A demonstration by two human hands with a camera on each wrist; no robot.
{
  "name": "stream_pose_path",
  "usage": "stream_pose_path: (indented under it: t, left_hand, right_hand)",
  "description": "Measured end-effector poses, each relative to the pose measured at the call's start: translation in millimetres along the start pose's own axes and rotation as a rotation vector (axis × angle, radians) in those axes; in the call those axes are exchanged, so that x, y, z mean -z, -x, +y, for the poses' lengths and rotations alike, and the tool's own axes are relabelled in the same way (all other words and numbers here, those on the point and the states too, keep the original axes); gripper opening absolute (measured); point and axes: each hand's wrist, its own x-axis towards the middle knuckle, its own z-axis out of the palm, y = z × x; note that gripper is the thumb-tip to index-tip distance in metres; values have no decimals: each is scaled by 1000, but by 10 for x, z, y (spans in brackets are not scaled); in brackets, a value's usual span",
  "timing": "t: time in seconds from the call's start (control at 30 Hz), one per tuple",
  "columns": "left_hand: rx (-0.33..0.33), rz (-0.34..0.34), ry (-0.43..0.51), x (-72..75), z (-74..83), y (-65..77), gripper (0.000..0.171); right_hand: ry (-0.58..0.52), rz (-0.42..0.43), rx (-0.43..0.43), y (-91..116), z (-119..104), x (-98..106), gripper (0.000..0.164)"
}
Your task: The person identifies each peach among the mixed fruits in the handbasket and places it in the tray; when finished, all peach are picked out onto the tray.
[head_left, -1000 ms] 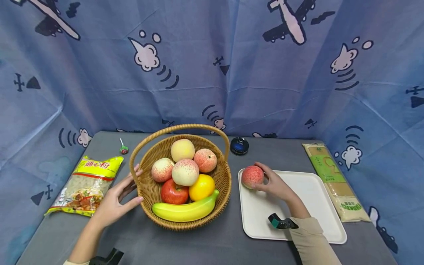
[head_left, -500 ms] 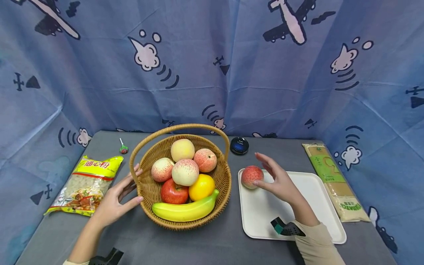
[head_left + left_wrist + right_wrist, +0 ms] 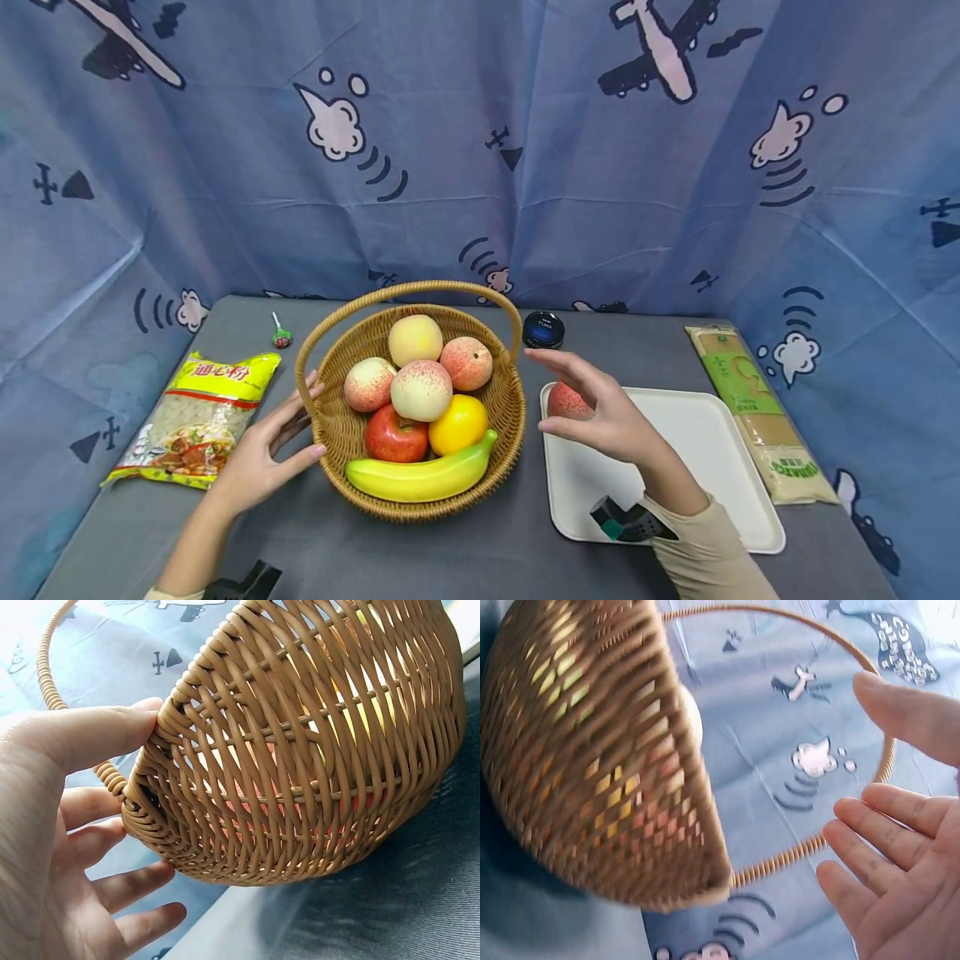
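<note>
A brown wicker basket (image 3: 517,433) with an arched handle stands mid-table, holding several peaches (image 3: 422,390), a red apple (image 3: 395,435), a yellow-orange fruit (image 3: 457,422) and a banana (image 3: 417,477). At its left side, my left hand (image 3: 266,458) rests with spread fingers and thumb against the rim; the left wrist view shows the thumb tip (image 3: 148,709) right at the woven edge. My right hand (image 3: 603,417) is between basket and white tray (image 3: 675,483), fingers extended, thumb apart, nothing held. Behind it, a red peach (image 3: 567,402) lies on the tray's left corner, partly hidden.
A yellow-topped pasta bag (image 3: 198,417) lies left, with a lollipop (image 3: 281,335) behind it. A dark round tuna tin (image 3: 543,330) sits behind the tray. A long green and beige packet (image 3: 761,412) lies right of the tray. A blue patterned curtain (image 3: 420,167) encloses the table.
My right hand has let go of the red peach on the tray and moved left toward the basket, its fingers opening out. My left hand and the basket stay in place.
</note>
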Motion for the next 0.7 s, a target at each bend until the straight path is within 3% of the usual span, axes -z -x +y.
stream_pose_path:
  t: [0.23,0.7]
  left_hand:
    - [0,-4,-6,-1,13,-1,69]
    - [-4,3,-13,-12,9,2,68]
  right_hand:
    - [-44,-104,69,-266,-116,-171,63]
    - [-86,-328,45,-1050,-179,-409,62]
